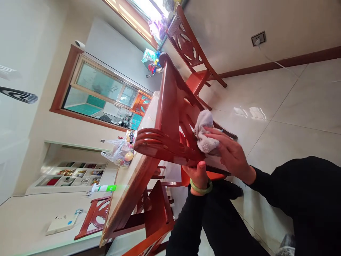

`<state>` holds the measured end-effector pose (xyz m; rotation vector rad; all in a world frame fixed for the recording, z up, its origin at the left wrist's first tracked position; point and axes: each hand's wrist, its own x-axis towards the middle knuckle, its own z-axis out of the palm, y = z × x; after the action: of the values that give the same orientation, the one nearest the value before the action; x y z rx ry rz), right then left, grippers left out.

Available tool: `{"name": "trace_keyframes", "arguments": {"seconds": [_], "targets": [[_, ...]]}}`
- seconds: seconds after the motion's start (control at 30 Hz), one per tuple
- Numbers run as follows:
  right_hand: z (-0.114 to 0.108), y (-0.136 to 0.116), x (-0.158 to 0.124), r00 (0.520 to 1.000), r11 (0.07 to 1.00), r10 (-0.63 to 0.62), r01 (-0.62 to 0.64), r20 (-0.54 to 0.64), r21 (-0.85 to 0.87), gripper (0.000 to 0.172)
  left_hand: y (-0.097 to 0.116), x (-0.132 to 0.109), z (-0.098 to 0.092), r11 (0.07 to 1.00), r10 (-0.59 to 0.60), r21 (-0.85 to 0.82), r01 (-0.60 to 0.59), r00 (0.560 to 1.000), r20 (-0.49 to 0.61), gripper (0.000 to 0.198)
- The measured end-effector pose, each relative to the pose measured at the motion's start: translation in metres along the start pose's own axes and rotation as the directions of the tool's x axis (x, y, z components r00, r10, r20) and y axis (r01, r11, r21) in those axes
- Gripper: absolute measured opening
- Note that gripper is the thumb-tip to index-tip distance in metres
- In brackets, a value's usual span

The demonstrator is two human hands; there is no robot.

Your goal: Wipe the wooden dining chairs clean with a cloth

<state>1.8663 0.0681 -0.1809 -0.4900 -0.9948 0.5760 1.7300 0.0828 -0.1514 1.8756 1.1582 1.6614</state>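
A dark red wooden chair (167,106) with a carved, cut-out backrest takes up the middle of the head view, appearing tilted. My left hand (195,172), with a green bangle at the wrist, grips the side of the backrest; its thumb is on the near side and its fingers show partly through the openings. In my right hand (230,151) is a bunched, pale pinkish cloth (206,137), pressed against the backrest slats. Part of the slats lies hidden behind the cloth.
Beside the chair stands a table (125,185) with a wooden edge. On it are a plastic bag of fruit (121,153) and a green-and-white spray bottle (103,188). Another chair (190,46) stands by the wall, near a socket (258,38) with a plugged-in cable.
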Motion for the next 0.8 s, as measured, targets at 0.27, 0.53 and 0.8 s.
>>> {"name": "trace_keyframes", "arguments": {"seconds": [0.27,0.53,0.8], "targets": [[0.040,-0.026,0.116,0.905,0.956,-0.288,0.292,0.314,0.036,0.071,-0.025,-0.009,-0.008,0.998,-0.032,0.041,0.036,0.994,-0.100,0.086],[0.038,-0.023,0.139,0.949,0.982,-0.176,0.152,0.263,0.111,0.067,-0.010,-0.001,-0.001,0.999,-0.040,0.027,0.041,0.997,-0.059,0.092],[0.040,-0.027,0.129,0.898,0.942,-0.332,0.334,0.289,0.044,0.063,-0.021,-0.011,-0.010,0.999,0.019,0.035,-0.016,0.994,-0.108,0.074]]}}
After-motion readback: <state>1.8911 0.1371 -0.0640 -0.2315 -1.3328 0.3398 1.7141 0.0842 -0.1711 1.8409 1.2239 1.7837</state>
